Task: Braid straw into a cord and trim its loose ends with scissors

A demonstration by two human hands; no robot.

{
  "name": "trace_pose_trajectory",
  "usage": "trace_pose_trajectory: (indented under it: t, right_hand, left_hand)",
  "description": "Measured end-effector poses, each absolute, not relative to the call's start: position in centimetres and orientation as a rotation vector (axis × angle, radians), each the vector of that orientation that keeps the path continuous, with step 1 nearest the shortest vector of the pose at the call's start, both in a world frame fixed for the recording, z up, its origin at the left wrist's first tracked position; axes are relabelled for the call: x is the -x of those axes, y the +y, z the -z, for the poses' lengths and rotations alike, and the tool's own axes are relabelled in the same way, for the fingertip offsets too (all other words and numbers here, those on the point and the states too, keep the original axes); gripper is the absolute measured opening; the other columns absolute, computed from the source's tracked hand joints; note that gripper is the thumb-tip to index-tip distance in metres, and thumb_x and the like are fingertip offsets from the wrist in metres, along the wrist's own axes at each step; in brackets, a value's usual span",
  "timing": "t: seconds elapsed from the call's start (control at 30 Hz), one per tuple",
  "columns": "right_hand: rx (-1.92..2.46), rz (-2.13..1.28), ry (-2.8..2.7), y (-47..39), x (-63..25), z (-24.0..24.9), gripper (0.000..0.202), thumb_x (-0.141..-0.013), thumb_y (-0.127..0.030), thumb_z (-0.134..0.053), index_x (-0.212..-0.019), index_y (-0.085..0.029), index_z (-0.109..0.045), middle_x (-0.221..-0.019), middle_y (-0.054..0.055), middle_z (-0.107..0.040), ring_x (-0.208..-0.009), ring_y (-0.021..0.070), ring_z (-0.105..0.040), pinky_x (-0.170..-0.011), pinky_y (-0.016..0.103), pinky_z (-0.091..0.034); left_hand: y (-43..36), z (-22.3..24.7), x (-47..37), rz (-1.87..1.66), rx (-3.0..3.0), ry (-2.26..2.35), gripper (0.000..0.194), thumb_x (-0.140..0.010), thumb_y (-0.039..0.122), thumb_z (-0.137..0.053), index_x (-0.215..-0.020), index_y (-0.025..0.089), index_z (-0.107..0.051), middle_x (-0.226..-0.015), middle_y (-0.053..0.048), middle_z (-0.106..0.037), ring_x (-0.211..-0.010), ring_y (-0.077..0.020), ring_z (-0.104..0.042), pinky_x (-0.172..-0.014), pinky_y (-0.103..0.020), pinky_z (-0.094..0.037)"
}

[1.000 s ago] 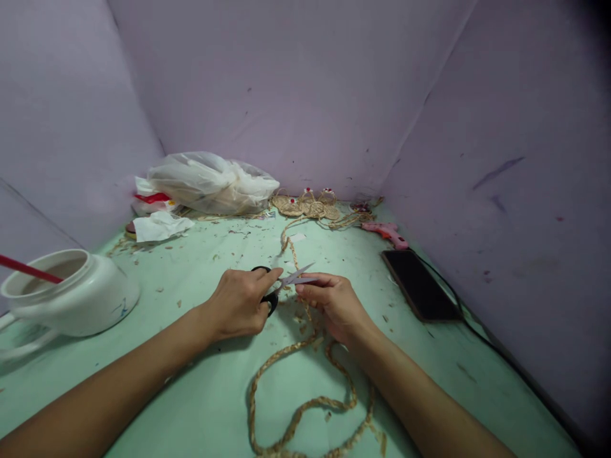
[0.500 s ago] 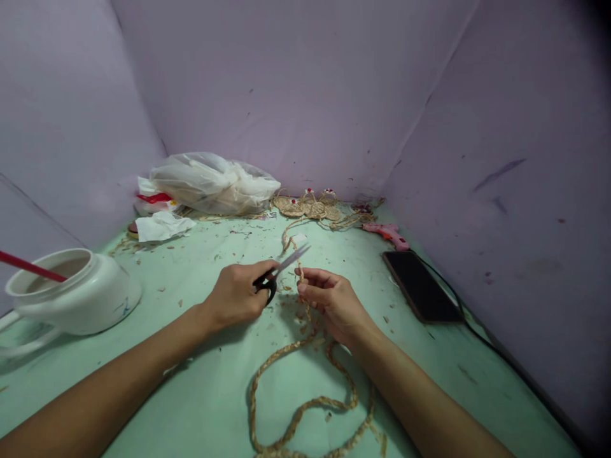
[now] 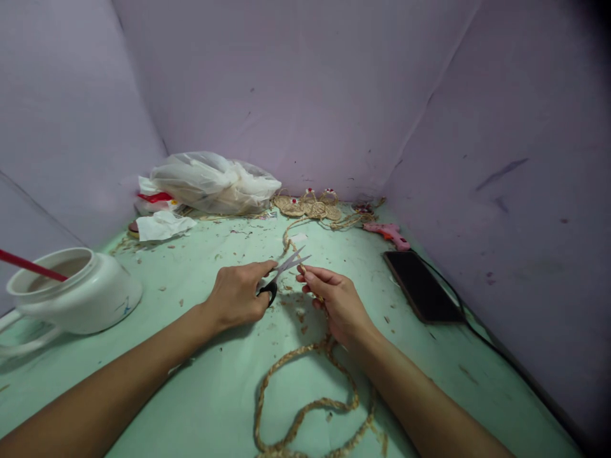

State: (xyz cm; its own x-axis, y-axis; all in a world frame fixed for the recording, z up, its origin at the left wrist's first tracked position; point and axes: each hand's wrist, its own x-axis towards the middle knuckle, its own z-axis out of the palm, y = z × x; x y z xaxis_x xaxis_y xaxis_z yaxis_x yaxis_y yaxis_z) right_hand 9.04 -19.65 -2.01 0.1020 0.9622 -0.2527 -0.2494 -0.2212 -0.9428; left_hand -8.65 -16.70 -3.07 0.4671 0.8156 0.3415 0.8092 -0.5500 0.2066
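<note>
My left hand [image 3: 241, 291] grips a pair of scissors [image 3: 285, 266] with black handles, its blades slightly apart and pointing right. Just to the right, my right hand [image 3: 334, 296] pinches a tan braided cord [image 3: 298, 420] between thumb and fingers. The blades lie close to the cord right above those fingertips; whether they touch it I cannot tell. From the right hand the cord drops into loose loops on the table near me. A thinner stretch runs away toward the back of the table.
A white pot [image 3: 102, 296] holding a red stick stands at left. Behind are a plastic bag [image 3: 214, 184], a crumpled tissue [image 3: 165, 226] and woven discs with red beads [image 3: 312, 208]. A pink glue gun [image 3: 389, 235] and a phone [image 3: 422, 286] lie at right. Scraps dot the green table [image 3: 200, 394].
The scissor blades have opened. My right hand's grip on the cord has shifted, with the thumb now pressed higher near the blades, and the cord loop has slid slightly right.
</note>
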Motion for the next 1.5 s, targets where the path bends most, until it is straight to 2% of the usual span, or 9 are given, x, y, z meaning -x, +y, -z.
trace_pose_trajectory:
  t: [0.2, 0.47, 0.8, 1.23, 1.33, 1.5]
  right_hand:
    - [1.246, -1.255, -0.871, -19.4, -9.0, 2.6, 0.023, -0.054, -0.025, -0.069, -0.076, -0.016, -0.070, -0.054, -0.002, -0.057, -0.049, 0.0073, -0.042, -0.044, 0.020, -0.029]
    - [1.338, -1.091, -0.853, -19.3, -9.0, 3.1, 0.024, -0.051, -0.026, -0.071, -0.073, -0.016, -0.071, -0.058, 0.000, -0.061, -0.050, 0.0096, -0.044, -0.047, 0.024, -0.034]
    - [1.331, -1.060, -0.889, -19.3, -9.2, 2.9, 0.022, -0.054, -0.026, -0.069, -0.073, -0.016, -0.071, -0.060, 0.001, -0.063, -0.053, 0.0112, -0.047, -0.051, 0.026, -0.037]
    - [1.334, -0.979, -0.934, -19.2, -9.4, 3.4, 0.022, -0.058, -0.027, -0.067, -0.077, -0.017, -0.071, -0.067, 0.002, -0.066, -0.058, 0.0139, -0.053, -0.051, 0.026, -0.039]
    - [1.338, -0.985, -0.929, -19.2, -9.4, 3.3, 0.023, -0.058, -0.027, -0.066, -0.078, -0.017, -0.071, -0.066, 0.002, -0.066, -0.057, 0.0137, -0.052, -0.051, 0.026, -0.039]
    - [1.317, -1.050, -0.880, -19.2, -9.3, 3.1, 0.026, -0.056, -0.028, -0.067, -0.079, -0.016, -0.070, -0.065, 0.002, -0.064, -0.053, 0.0113, -0.048, -0.048, 0.025, -0.038]
  left_hand:
    - [-17.2, 3.0, 8.4, -0.488, -2.891, 1.493, 0.053, -0.067, 0.025, -0.045, -0.120, 0.020, -0.046, -0.086, -0.004, -0.064, -0.074, -0.0224, -0.060, -0.063, -0.032, -0.043]
    - [-17.2, 3.5, 8.5, -0.495, -2.970, 1.548, 0.052, -0.070, 0.020, -0.043, -0.121, 0.020, -0.046, -0.082, -0.003, -0.064, -0.067, -0.0207, -0.060, -0.055, -0.031, -0.042]
    - [-16.9, 3.8, 8.7, -0.471, -3.068, 1.511, 0.050, -0.070, 0.016, -0.042, -0.120, 0.018, -0.048, -0.077, -0.003, -0.064, -0.060, -0.0200, -0.060, -0.051, -0.030, -0.041]
    - [-16.7, 3.7, 8.7, -0.383, -2.938, 1.503, 0.051, -0.072, 0.013, -0.039, -0.122, 0.018, -0.046, -0.086, -0.005, -0.068, -0.068, -0.0214, -0.063, -0.056, -0.031, -0.044]
    - [-16.7, 3.5, 8.7, -0.461, -2.842, 1.486, 0.050, -0.071, 0.013, -0.039, -0.119, 0.019, -0.049, -0.088, -0.004, -0.068, -0.071, -0.0208, -0.064, -0.059, -0.030, -0.045]
    - [-16.8, 3.0, 8.7, -0.767, -2.559, 1.535, 0.041, -0.069, 0.018, -0.045, -0.109, 0.026, -0.055, -0.088, 0.002, -0.068, -0.072, -0.0145, -0.062, -0.063, -0.023, -0.044]
